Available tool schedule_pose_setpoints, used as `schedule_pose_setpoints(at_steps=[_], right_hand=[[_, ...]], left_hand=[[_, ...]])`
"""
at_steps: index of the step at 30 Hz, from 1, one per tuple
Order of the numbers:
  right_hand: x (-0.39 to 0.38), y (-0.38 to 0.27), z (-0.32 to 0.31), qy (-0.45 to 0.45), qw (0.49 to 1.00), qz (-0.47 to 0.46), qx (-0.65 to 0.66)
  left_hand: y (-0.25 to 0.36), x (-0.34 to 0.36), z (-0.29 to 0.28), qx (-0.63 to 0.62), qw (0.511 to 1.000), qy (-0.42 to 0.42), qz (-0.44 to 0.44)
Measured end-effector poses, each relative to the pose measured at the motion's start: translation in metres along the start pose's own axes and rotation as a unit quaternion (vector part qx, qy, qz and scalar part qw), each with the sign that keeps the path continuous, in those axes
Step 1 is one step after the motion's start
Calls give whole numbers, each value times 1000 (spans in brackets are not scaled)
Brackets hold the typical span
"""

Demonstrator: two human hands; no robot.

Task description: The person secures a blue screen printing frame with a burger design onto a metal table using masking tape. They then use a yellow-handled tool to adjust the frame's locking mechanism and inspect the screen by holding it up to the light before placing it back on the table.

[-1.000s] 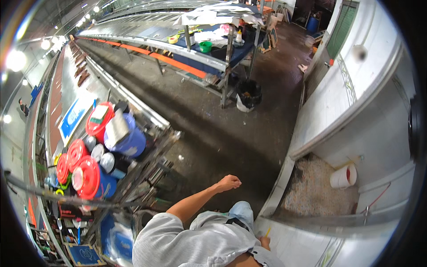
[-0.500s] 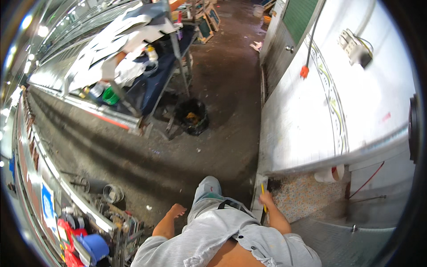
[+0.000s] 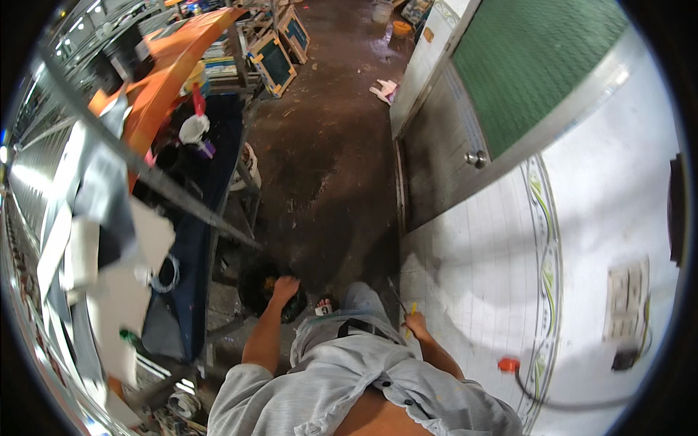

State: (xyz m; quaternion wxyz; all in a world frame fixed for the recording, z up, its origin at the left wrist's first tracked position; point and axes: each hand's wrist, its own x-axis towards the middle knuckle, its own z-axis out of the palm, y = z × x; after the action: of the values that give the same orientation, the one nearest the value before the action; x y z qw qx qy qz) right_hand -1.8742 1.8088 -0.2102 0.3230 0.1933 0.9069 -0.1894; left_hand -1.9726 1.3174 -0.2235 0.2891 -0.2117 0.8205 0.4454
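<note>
My right hand [image 3: 415, 323] is closed around a thin tool with a yellow handle [image 3: 414, 308]. A slim dark shaft points up and forward from it, close to the foot of the tiled wall; the exact kind of tool is too small to make out. My left hand [image 3: 286, 289] hangs with curled fingers, and nothing shows in it. From above, it overlaps a black-lined waste bin [image 3: 251, 291] on the floor, apparently without touching it. One sandalled foot [image 3: 325, 307] shows ahead of my body.
A dark-topped workbench [image 3: 190, 291] with pale sheets [image 3: 127, 291] and a slanting metal bar [image 3: 182, 195] runs along my left. On the right are a white tiled wall [image 3: 472, 283], a door with a green panel [image 3: 538, 65] and an orange plug [image 3: 508, 365]. Framed boards [image 3: 272, 65] lean farther up the wet floor.
I have moved forward along the aisle; the bench, bin and door are nearer. My left hand has swung forward and its fingers have curled. The yellow-handled tool stays in my right hand.
</note>
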Motion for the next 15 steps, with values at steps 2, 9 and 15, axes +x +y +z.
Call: schedule_pose_setpoints(at_steps=[2,9,15], right_hand=[[21,16,13,-78,985,-85,-131],[217,-48,-87,-198,976,-52,79],[424,-227,-274,-108,924,-270,-247]], left_hand=[[113,61,-43,-58,997,12,55],[251,304,-135,-173,969,2,175],[255,377,-172,14,969,-119,-216]])
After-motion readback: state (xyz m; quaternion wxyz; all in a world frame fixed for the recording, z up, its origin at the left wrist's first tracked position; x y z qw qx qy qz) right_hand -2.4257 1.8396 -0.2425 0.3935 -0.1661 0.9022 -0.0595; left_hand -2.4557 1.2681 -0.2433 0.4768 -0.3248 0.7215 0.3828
